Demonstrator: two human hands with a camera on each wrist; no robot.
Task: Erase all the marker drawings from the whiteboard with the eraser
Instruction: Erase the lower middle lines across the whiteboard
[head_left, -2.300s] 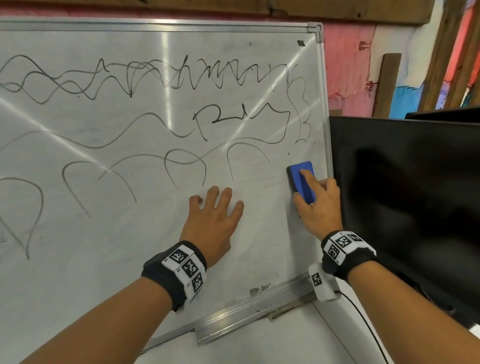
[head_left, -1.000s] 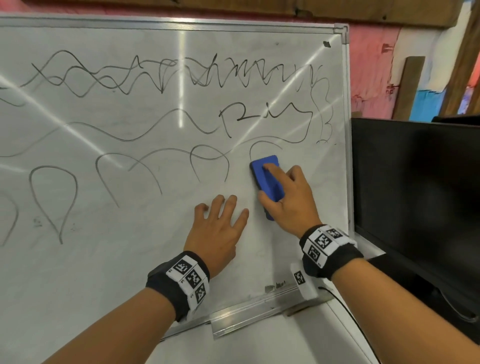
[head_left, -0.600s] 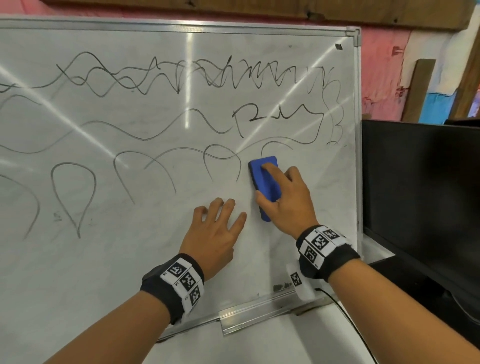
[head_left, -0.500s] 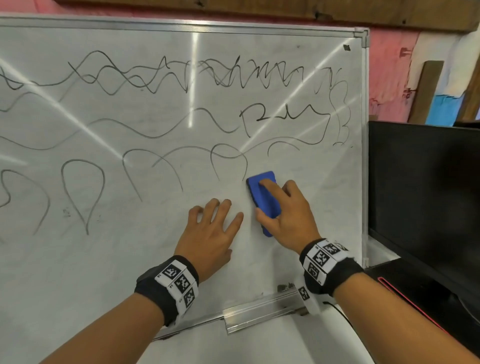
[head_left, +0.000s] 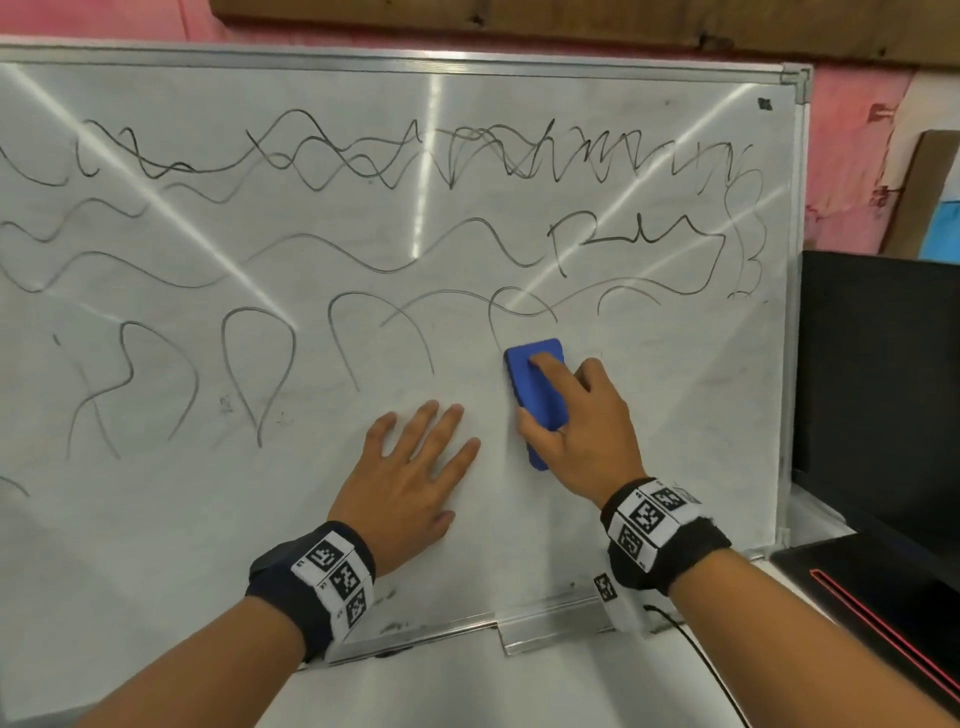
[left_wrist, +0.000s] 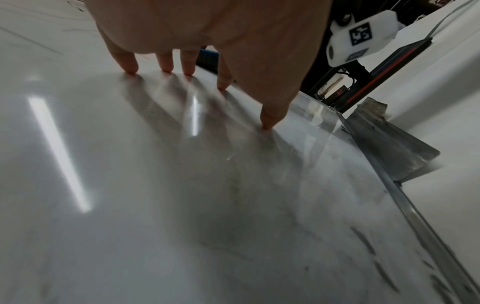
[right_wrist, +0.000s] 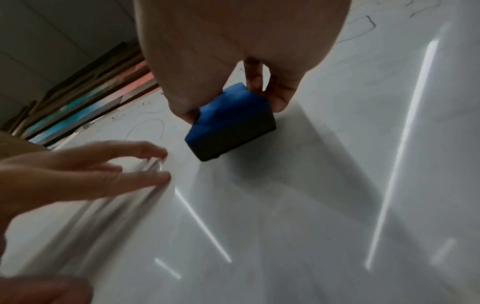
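A whiteboard (head_left: 208, 519) fills the head view, with black wavy marker lines (head_left: 363, 156) across its upper half and loops (head_left: 260, 364) in the middle. My right hand (head_left: 576, 426) grips a blue eraser (head_left: 535, 389) flat against the board, just below the loops at centre right. In the right wrist view the blue eraser (right_wrist: 228, 123) sits between thumb and fingers, its dark felt on the board. My left hand (head_left: 410, 467) rests flat beside it with fingers spread; the left wrist view shows its fingertips (left_wrist: 166, 67) touching the board (left_wrist: 155, 185).
A black monitor (head_left: 878, 389) stands right of the board's metal frame (head_left: 789, 312). A metal marker tray (head_left: 550, 623) runs along the board's bottom edge, above a white table (head_left: 467, 691). A dark device with a red line (head_left: 872, 613) lies at the lower right.
The right hand has slid the eraser leftward from near the board's right edge to beside the left hand, wiping the lower parts of the right loops. The left hand stayed planted.
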